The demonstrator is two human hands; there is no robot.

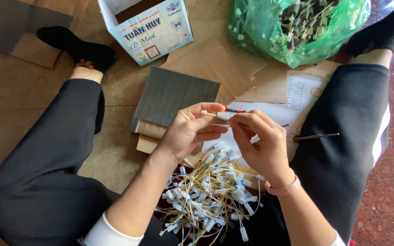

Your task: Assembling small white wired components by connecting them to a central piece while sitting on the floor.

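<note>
Both hands meet over my lap, pinching one small part between them. My left hand (189, 132) grips a thin yellow wire with a white connector end (204, 112). My right hand (260, 143) holds the small grey component (223, 116) with a red tip (235, 110) at the wire's other end. Below the hands lies a heap of yellow wires with white connectors (210, 196) in my lap. A pink band circles my right wrist.
A grey-topped wooden block (169, 98) sits on brown card sheets ahead. A light blue and white box (149, 29) stands open behind it. A green plastic bag of dark parts (297, 25) lies at the back right. A thin metal tool (315, 135) rests on my right thigh, beside white paper (297, 98).
</note>
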